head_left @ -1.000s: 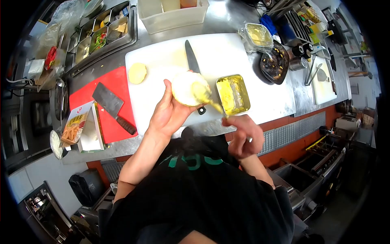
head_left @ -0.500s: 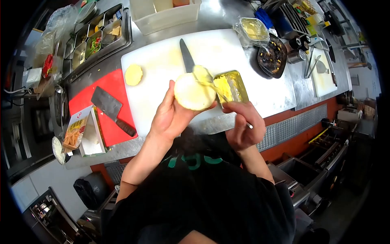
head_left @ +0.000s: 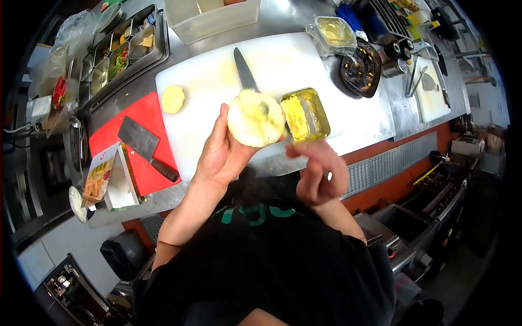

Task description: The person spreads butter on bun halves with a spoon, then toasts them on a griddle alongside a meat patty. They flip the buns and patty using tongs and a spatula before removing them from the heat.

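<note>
My left hand [head_left: 220,155] holds up a round bun half [head_left: 247,127], pale side facing me, with a yellow smear across it. My right hand [head_left: 321,171] is closed round a thin metal spoon; the end of its handle [head_left: 329,176] shows at my fingers. Its bowl [head_left: 265,108] lies blurred against the bun's face. Just beyond the bun is a metal tin [head_left: 328,120] with soft yellow spread [head_left: 296,119], butter-like, inside. Another yellow-topped bun half [head_left: 173,99] rests on the white cutting board [head_left: 201,70], where a knife [head_left: 244,69] also lies.
At left, a cleaver [head_left: 138,138] lies on a red board [head_left: 103,130] beside an opened food box [head_left: 101,176]. Ingredient pans [head_left: 100,76] and a plastic bin [head_left: 217,26] stand behind. To the right are a wrapped tub [head_left: 335,32] and a dark dish [head_left: 360,68].
The spoon's yellow lump has been spread over the bun's face. My right hand has moved slightly left and is blurred; the left still holds the bun.
</note>
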Available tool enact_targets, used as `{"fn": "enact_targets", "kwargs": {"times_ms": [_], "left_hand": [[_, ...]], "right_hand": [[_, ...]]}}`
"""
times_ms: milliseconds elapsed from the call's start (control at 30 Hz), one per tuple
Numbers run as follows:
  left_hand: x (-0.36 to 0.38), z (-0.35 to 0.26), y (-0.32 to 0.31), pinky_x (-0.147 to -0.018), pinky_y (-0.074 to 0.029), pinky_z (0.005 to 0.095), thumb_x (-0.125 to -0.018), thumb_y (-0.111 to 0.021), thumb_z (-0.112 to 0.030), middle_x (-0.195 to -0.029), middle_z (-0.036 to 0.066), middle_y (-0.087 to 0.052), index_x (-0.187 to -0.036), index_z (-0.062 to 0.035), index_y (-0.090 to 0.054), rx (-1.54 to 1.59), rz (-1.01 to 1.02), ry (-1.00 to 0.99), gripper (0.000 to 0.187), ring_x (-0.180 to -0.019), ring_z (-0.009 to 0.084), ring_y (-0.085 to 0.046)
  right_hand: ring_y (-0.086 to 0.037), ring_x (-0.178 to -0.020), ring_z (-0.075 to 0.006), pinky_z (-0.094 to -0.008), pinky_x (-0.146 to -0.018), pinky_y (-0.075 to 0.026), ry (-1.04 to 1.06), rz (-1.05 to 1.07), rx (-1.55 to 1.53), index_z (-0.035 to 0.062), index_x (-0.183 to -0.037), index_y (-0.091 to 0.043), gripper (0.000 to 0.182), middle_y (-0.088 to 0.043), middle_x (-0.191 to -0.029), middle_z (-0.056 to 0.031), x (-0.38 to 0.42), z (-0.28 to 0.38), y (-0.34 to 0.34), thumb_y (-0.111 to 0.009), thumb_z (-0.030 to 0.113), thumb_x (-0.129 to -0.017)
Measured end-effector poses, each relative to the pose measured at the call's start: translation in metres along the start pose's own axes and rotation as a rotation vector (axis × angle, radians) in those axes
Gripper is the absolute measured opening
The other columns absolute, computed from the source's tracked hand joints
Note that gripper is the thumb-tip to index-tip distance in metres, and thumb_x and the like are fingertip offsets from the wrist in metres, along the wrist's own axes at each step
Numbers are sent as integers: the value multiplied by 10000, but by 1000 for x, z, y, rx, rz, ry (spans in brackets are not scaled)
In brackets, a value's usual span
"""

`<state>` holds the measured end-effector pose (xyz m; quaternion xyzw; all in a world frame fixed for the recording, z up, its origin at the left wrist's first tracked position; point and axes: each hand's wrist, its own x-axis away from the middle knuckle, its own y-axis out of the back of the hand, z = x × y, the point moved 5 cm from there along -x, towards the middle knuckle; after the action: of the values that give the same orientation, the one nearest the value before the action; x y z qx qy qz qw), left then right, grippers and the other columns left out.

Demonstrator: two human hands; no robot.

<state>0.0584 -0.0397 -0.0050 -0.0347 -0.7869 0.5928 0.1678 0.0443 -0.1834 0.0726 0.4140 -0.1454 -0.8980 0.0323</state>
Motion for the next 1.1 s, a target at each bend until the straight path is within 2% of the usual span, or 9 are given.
{"fn": "enact_targets", "kwargs": {"times_ms": [100, 167, 233, 267, 333, 567, 667, 733, 1100], "left_hand": [[-1, -7, 5, -1029, -310, 539, -957, -289, -454, -1335, 132, -418, -1343, -54, -327, 44, 4, -55, 557, -1235, 312, -399], [5, -23, 7, -1024, -304, 561, -946, -322, -468, -1326, 138, -429, -1344, -52, -328, 69, -26, -99, 576, -1227, 320, -410], [3, -35, 16, -1017, -306, 576, -940, -345, -470, -1317, 138, -438, -1341, -48, -331, 40, 30, -151, 583, -1227, 323, -411], [4, -35, 17, -997, -338, 574, -943, -355, -453, -1302, 142, -450, -1327, -41, -345, 20, -94, -149, 563, -1210, 327, -431], [1, -21, 31, -982, -361, 569, -943, -367, -443, -1292, 147, -455, -1311, -37, -358, -26, -133, -79, 548, -1200, 328, -441], [-8, 52, 98, -918, -431, 554, -933, -441, -398, -1182, 144, -525, -1191, -56, -439, -78, -276, 199, 429, -1132, 322, -496], [-11, 81, 110, -954, -392, 558, -934, -436, -405, -1213, 144, -499, -1176, -62, -453, 30, -283, 373, 420, -1157, 316, -464], [-13, 87, 114, -966, -382, 553, -936, -427, -410, -1223, 151, -489, -1182, -57, -450, 69, -245, 372, 431, -1165, 320, -455], [-9, 82, 107, -985, -366, 537, -949, -388, -398, -1245, 206, -466, -1215, -24, -432, 117, -155, 373, 461, -1174, 363, -442]], "right_hand": [[-571, -514, -186, -238, -501, -456, 29, -96, -23, -82, -901, -535, 253, -620, -709, -174, 3, -19, 11, -361, 95, -952], [-571, -518, -164, -232, -518, -466, -105, -104, -67, -82, -868, -555, 249, -620, -712, -169, 10, -18, 32, -385, 83, -945], [-585, -537, -144, -235, -515, -473, -159, -58, 333, -73, -824, -578, 241, -618, -686, -150, -8, -29, 53, -415, 68, -933], [-597, -556, -124, -233, -517, -478, -329, -173, 321, -74, -783, -598, 251, -619, -652, -120, 7, -61, 66, -444, 64, -924], [-593, -550, -94, -215, -495, -469, -652, -14, 316, -67, -793, -624, 227, -632, -649, -83, 10, -97, 61, -515, 100, -903], [-548, -440, -125, -251, -444, -431, -507, 300, 677, -23, -735, -606, 274, -582, -537, -85, 37, -137, 40, -557, 194, -895], [-522, -420, -113, -249, -418, -415, -672, 286, 523, -18, -718, -597, 335, -566, -516, -69, 38, -148, 44, -524, 243, -916], [-512, -418, -102, -239, -402, -407, -969, 286, 269, -11, -711, -593, 375, -555, -511, -55, 50, -162, 46, -488, 270, -936], [-531, -460, -103, -230, -435, -458, -1309, -164, -233, -12, -799, -585, 370, -586, -587, -58, 98, -161, 54, -442, 293, -951]]}}
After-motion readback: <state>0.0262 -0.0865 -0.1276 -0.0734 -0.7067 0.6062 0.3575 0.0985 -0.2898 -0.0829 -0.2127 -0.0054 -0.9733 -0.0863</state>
